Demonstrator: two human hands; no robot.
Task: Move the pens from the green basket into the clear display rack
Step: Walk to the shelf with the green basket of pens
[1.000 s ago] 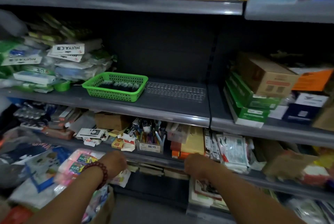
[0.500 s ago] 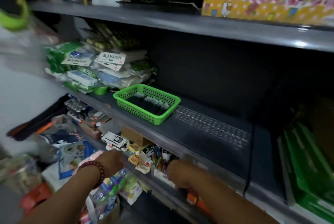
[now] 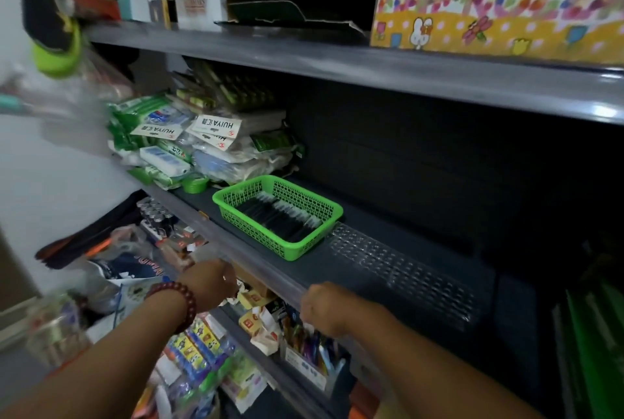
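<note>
Near the grey shelf's front edge, green mesh basket of black pens beside clear perforated rack; left hand, right hand: cannot tell grip.

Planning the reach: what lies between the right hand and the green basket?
Head view: only the shelf's grey front lip and bare dark shelf lie between the right hand and the green basket.

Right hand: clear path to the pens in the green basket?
Probably yes. The right hand sits at the shelf edge near the green basket; its top is open and nothing covers the pens.
</note>
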